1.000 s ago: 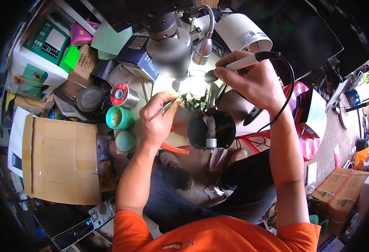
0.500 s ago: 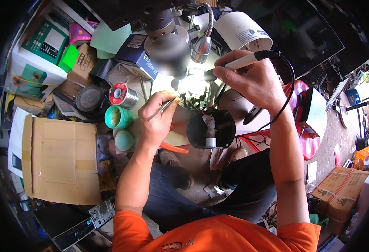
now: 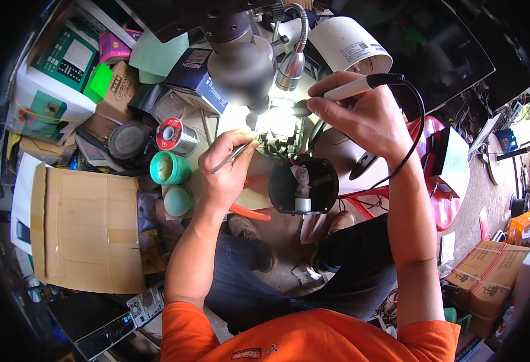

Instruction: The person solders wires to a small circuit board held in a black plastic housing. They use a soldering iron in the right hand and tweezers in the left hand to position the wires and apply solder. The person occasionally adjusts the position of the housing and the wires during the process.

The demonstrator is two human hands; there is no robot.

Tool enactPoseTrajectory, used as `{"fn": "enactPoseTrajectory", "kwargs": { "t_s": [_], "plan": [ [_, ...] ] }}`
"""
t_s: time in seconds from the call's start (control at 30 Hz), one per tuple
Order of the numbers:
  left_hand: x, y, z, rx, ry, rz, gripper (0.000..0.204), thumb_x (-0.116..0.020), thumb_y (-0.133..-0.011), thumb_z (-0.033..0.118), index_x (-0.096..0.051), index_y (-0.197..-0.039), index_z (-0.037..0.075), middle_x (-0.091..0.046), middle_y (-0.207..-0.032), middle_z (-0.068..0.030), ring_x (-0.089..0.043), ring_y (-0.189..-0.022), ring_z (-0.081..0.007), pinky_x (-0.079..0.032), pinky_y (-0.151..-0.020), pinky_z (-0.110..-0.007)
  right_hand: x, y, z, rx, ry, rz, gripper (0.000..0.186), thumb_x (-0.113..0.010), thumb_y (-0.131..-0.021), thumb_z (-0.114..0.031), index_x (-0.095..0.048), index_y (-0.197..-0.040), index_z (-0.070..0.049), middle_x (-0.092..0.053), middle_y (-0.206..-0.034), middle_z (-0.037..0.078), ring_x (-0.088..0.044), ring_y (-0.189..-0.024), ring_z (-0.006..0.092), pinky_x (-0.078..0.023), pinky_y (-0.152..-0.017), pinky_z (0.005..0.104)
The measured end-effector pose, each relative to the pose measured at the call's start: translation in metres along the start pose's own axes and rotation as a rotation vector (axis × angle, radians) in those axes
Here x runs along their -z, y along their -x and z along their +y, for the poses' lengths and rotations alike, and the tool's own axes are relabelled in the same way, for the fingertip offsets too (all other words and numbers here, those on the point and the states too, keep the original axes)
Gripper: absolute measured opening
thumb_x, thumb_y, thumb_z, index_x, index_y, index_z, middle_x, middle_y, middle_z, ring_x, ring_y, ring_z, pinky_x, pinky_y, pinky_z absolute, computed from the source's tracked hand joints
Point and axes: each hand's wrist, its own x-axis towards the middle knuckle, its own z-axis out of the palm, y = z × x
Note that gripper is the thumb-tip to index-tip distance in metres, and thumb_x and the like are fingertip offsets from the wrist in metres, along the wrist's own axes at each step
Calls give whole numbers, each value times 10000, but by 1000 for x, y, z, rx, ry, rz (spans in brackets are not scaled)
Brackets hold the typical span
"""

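While both hands work under the lamp glare, I see soldering on a small circuit board.

From the left: a flat cardboard box (image 3: 84, 226) lies on the cluttered table (image 3: 195, 181), then two green tins (image 3: 169, 168) and a solder spool (image 3: 171, 134). My left hand (image 3: 229, 175) has its fingers closed around thin metal tweezers (image 3: 232, 158), tips aimed at the circuit board (image 3: 280, 136), which sits brightly lit below the microscope head (image 3: 241, 66), just above an open black housing (image 3: 304, 184). My right hand (image 3: 361, 114) has its fingers pinched on a white soldering iron (image 3: 352, 87), cord looping off right. I judge the board light, stiff and fragile, best held by its edges; the iron only by its handle.
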Motion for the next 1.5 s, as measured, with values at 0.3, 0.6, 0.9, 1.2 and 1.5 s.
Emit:
{"fn": "enactPoseTrajectory", "kwargs": {
  "t_s": [0.3,0.6,0.9,1.2,1.5],
  "plan": [
    [0,1,-2,12,-7,4,173,-796,-891,-49,-701,-1035,-25,-762,-985,-137,-737,-850,-196,-585,-769,-310,6,0,-12,-153,-17,-105,269,-807,-852,-220,-794,-1065,-56,-756,-936,50,-692,-858,145,-555,-803,306],
    [2,3,0,39,-41,-13,173,-798,-900,-36,-711,-1050,-27,-773,-996,-124,-734,-878,-175,-578,-805,-300,5,2,-8,-121,-21,-128,261,-793,-871,-202,-782,-1070,-34,-762,-969,78,-708,-892,165,-570,-844,321],
    [3,4,6,103,-57,-33,154,-799,-893,-27,-715,-1021,-12,-757,-926,-100,-698,-860,-142,-565,-806,-303,5,1,15,248,42,-73,207,-803,-839,-123,-786,-1021,-26,-755,-923,103,-738,-848,218,-587,-791,342],
    [3,5,-2,20,-35,-32,184,-813,-884,-16,-703,-1031,-15,-774,-982,-153,-756,-893,-219,-583,-792,-325,4,0,8,199,19,-86,214,-800,-838,-179,-786,-994,-34,-757,-906,126,-743,-829,278,-593,-780,377],
    [4,7,-6,20,-44,-33,190,-817,-885,-14,-704,-1038,-21,-778,-992,-147,-756,-901,-212,-583,-801,-319,3,1,7,164,16,-105,218,-799,-851,-188,-790,-1011,-40,-762,-948,113,-739,-862,273,-589,-801,378]
  ]
}}
